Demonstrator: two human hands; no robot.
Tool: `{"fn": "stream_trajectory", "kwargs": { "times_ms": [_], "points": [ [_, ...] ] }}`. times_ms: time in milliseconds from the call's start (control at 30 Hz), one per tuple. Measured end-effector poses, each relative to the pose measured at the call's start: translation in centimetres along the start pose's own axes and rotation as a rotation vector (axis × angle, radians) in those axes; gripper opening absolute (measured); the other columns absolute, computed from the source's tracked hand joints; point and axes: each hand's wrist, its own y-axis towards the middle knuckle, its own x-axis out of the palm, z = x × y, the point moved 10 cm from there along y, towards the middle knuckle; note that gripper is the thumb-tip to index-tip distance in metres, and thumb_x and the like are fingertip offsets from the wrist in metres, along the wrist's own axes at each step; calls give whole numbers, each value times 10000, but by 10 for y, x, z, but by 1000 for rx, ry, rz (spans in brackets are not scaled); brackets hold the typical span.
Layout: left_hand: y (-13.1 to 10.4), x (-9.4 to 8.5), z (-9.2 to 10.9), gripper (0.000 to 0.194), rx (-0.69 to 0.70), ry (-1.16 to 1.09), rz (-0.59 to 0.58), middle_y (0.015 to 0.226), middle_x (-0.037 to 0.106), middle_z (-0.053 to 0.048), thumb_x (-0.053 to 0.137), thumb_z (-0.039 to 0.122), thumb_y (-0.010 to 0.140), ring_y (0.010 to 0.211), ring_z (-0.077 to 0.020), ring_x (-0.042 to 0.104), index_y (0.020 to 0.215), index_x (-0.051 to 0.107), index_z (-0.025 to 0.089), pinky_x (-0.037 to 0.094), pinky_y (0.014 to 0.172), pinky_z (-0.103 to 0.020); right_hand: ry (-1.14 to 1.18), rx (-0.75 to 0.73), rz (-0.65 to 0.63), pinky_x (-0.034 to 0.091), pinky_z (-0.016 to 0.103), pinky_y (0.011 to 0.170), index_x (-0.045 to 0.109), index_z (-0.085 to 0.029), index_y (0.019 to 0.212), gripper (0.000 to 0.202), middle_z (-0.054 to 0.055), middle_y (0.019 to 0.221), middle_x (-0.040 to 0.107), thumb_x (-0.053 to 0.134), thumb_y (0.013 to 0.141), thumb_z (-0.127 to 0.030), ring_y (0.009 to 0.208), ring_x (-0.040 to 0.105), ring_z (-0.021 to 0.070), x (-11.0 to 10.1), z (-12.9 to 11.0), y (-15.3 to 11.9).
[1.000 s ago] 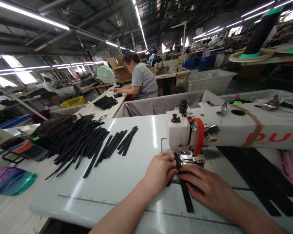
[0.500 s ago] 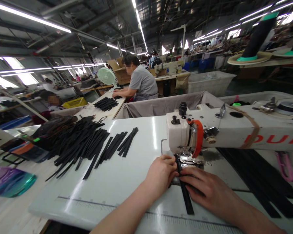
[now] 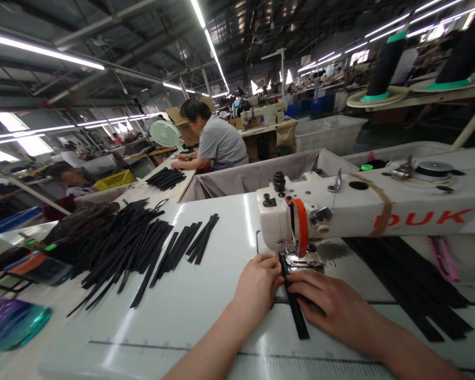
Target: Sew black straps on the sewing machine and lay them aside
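A narrow black strip (image 3: pixel 296 316) runs from under the needle area of the white sewing machine (image 3: pixel 340 208) toward me. My left hand (image 3: pixel 259 279) is closed on the strip's left side near the presser foot, fingertips pinched together. From the right, my right hand (image 3: pixel 328 303) presses its fingers on the same strip, with the thumb tucked below. To the left on the pale machine table (image 3: pixel 206 295) lie small groups of black strips (image 3: pixel 176 253) and a large heap of black strips (image 3: pixel 119 248). Longer black strips (image 3: pixel 407 285) lie beneath the machine arm.
Pink scissors (image 3: pixel 443 258) lie right of the long strips. Thread cones (image 3: pixel 386 68) stand at upper right. A purple-teal object (image 3: pixel 18 323) sits at the left edge. Beyond the cloth-lined bin (image 3: pixel 257 171), a person in grey (image 3: pixel 224 140) works beside a green fan (image 3: pixel 164 133).
The view has turned slightly to the right, so the machine and strips appear further left. Both hands remain on the strip by the presser foot, with little visible movement.
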Motion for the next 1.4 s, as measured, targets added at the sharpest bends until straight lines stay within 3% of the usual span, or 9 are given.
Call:
{"fn": "stream_trajectory", "kwargs": {
  "times_ms": [233, 433, 633, 933, 1200, 1400],
  "points": [
    [-1, -2, 3, 160, 1, 22, 33, 1078, 687, -88, 511, 141, 925, 1024, -248, 592, 879, 664, 140, 514, 959, -397, 88, -10, -4, 516, 323, 777, 672, -203, 970, 195, 51, 972, 667, 527, 875, -115, 882, 625, 192, -7, -6, 1],
    [-2, -2, 4, 90, -6, 21, 36, 1061, 687, -69, 569, 154, 900, 1034, -257, 591, 911, 659, 155, 513, 961, -405, 90, -38, 81, 484, 362, 865, 694, -208, 898, 182, 38, 959, 690, 531, 875, -131, 920, 619, 201, -16, -8, 1],
    [-1, -3, 5, 71, -32, 26, 7, 1039, 677, -70, 607, 158, 881, 1016, -252, 585, 823, 648, 156, 513, 950, -411, -9, -32, 77, 506, 405, 892, 693, -190, 1023, 233, 66, 1018, 695, 505, 903, -123, 969, 616, 227, -10, 0, 5],
    [0, -1, 5, 167, -26, 43, 41, 1080, 683, -81, 521, 118, 908, 1005, -248, 570, 915, 685, 146, 508, 953, -406, -212, 1, 65, 555, 407, 787, 634, -162, 1178, 348, 111, 1082, 664, 480, 881, -68, 935, 625, 250, 0, 10, 6],
    [-1, -1, 7, 221, -21, 83, 58, 1146, 668, -103, 470, 129, 931, 1014, -250, 571, 932, 691, 130, 512, 947, -397, -212, 3, 36, 539, 395, 755, 573, -167, 1275, 417, 103, 1059, 647, 496, 879, -62, 899, 609, 249, 5, 10, 6],
    [-2, 3, 8, 220, -6, 115, 84, 1074, 671, -100, 456, 126, 936, 999, -251, 564, 968, 673, 139, 522, 921, -407, -201, 5, 54, 536, 397, 764, 571, -180, 1273, 424, 92, 1032, 645, 485, 876, -56, 893, 603, 246, 4, 11, 5]
  ]
}}
